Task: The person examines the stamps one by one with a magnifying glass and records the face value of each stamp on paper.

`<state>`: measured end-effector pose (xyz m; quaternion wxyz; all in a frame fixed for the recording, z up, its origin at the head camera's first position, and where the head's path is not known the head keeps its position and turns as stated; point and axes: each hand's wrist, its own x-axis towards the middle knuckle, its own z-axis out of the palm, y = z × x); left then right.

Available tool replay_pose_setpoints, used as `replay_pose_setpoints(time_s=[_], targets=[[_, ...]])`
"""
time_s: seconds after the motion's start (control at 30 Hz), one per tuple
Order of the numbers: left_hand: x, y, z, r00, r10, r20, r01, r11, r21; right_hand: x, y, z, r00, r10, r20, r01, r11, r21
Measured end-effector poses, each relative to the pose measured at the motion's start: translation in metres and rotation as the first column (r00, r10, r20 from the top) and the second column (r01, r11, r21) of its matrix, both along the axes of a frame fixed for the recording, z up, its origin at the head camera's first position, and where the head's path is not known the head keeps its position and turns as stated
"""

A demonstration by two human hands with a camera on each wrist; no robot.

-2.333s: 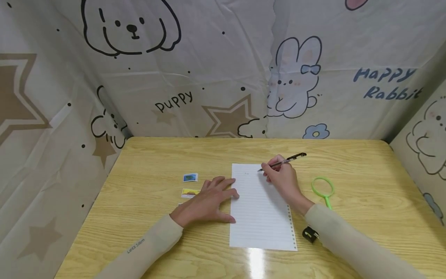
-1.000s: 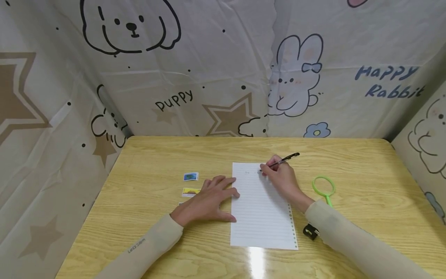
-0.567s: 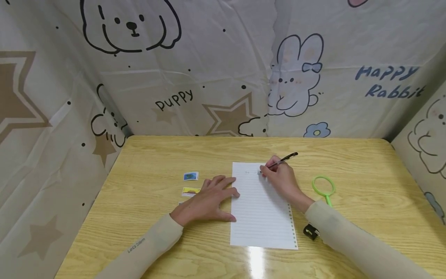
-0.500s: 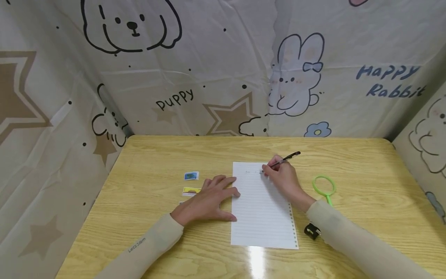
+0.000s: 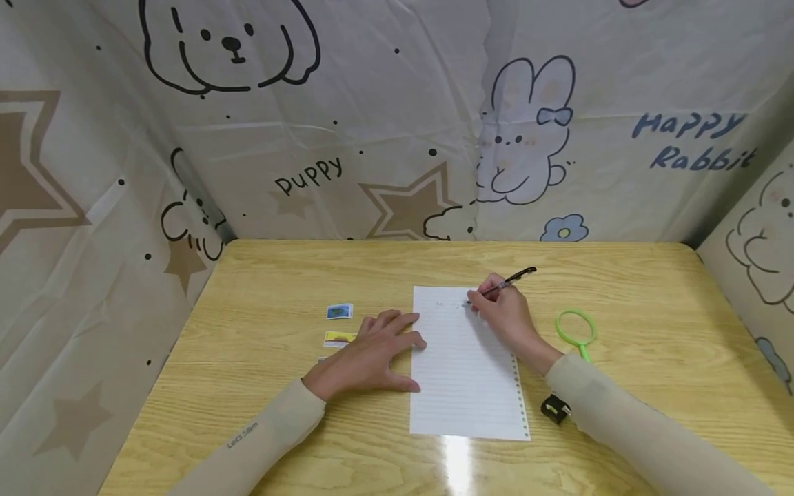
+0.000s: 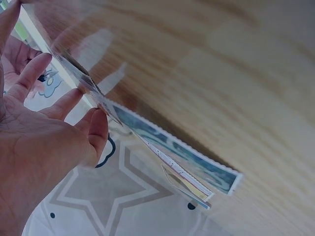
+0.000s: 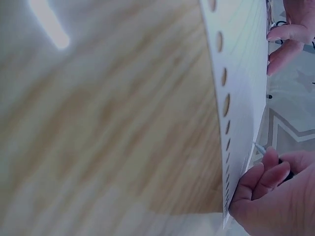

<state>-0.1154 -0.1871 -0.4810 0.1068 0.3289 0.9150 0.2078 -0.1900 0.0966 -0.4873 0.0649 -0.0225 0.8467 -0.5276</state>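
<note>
My right hand (image 5: pixel 507 318) pinches a black pen (image 5: pixel 520 275), its tip on the top lines of a ruled white sheet (image 5: pixel 462 386). Faint handwriting (image 5: pixel 440 304) runs along the top of the sheet, too small to read. My left hand (image 5: pixel 372 355) lies spread, fingertips and thumb on the sheet's left edge. Beside and partly under that hand lie a blue stamp (image 5: pixel 339 311), a yellow stamp (image 5: pixel 338 338) and another stamp, mostly hidden. The left wrist view shows a stamp's (image 6: pixel 182 152) perforated edge. In the right wrist view, fingers (image 7: pixel 270 177) curl round the pen.
A green magnifying glass (image 5: pixel 584 353) lies right of the sheet, its handle end hidden by the right sleeve. A small black object (image 5: pixel 553 408) with a metallic part sits by that forearm. Patterned cloth (image 5: pixel 397 138) walls enclose the wooden table (image 5: pixel 248 310).
The pen tip has moved slightly right along the top line, and more handwriting shows there. The left hand has stayed in place on the sheet's edge.
</note>
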Motion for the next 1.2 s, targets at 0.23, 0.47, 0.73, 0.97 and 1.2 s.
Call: replay_pose_setpoints(time_s=[0.23, 0.47, 0.73, 0.97, 1.2], targets=[[-0.001, 0.002, 0.003, 1.0, 0.003, 0.002, -0.003, 1.0, 0.009, -0.003, 0.004, 0.0, 1.0, -0.026, 0.006, 0.026, 0.999, -0.023], [-0.001, 0.002, 0.004, 1.0, 0.006, 0.015, -0.006, 1.0, 0.007, 0.0, 0.006, -0.002, 0.998, -0.061, 0.019, 0.063, 0.987, -0.15], [-0.001, 0.002, 0.003, 1.0, 0.006, 0.016, -0.006, 1.0, 0.0, 0.005, 0.014, 0.003, 0.989, 0.035, 0.145, 0.043, 0.86, -0.508], [0.0, 0.002, 0.003, 1.0, 0.004, 0.014, -0.005, 1.0, 0.02, 0.012, 0.022, 0.009, 0.992, 0.053, 0.114, 0.02, 0.827, -0.562], [0.001, 0.003, 0.003, 1.0, 0.009, 0.021, -0.009, 1.0, 0.012, 0.017, 0.031, 0.01, 0.998, 0.051, 0.036, -0.026, 0.858, -0.513]])
